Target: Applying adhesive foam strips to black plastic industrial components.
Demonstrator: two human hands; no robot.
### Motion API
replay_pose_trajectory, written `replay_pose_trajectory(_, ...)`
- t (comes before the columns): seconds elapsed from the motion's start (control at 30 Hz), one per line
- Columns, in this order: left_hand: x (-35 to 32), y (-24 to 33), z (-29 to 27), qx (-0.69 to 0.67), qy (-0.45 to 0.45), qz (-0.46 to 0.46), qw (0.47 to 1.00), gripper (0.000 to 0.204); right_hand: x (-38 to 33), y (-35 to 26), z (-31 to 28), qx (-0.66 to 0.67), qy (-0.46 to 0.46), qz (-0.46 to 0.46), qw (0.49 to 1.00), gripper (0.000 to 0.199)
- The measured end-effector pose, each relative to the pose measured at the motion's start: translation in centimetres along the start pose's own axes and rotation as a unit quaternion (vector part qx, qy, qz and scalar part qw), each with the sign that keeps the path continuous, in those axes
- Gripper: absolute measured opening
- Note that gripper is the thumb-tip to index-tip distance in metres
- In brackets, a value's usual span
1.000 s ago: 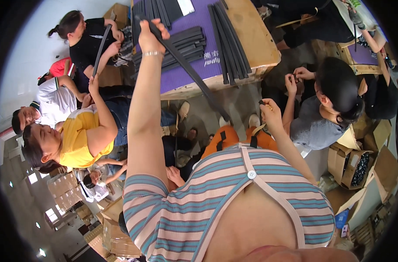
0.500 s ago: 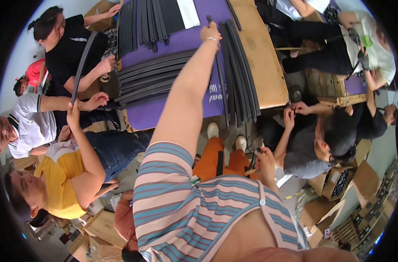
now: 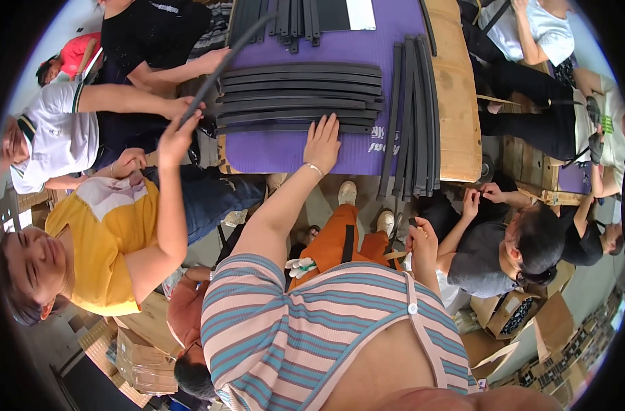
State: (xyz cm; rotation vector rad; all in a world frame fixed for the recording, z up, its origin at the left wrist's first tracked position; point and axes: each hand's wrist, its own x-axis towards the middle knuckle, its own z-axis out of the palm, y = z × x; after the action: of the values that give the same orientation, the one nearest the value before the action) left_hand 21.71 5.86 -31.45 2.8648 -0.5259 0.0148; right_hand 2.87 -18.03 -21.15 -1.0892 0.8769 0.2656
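Left hand (image 3: 322, 145): fingers slightly spread, laid over near edge of row of flat black strips (image 3: 295, 88) | Right hand (image 3: 422, 241): fingers curled round small dark piece (image 3: 413, 222), below table (image 3: 456, 89) edge | Row: crosswise on purple mat (image 3: 278, 156), left of lengthwise black bundle (image 3: 417, 116)

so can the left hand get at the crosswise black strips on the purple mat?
Probably yes: the left hand is open over the near edge of the crosswise black strips, and nothing seems to stand between; whether it touches them is unclear.
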Motion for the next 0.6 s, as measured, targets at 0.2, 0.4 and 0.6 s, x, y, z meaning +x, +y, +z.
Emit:
replay_pose_trajectory(0.2, 1.1, -1.9, -0.3, 0.048, -0.099, -0.026, 0.994, 0.026, 0.4, -0.5, 1.8, -0.054, -0.058, -0.056, 0.995, 0.021)
replay_pose_trajectory(0.4, 1.6, -3.3, -1.1, 0.094, -0.029, 0.151, 0.984, 0.016, -0.3, -2.4, 3.6, -0.062, -0.083, -0.054, 0.993, 0.014)
replay_pose_trajectory(0.6, 1.6, -0.5, -6.7, -0.108, -0.163, 0.051, 0.979, 0.026, -3.9, -5.2, 3.8, -0.097, -0.107, -0.120, 0.982, 0.010)
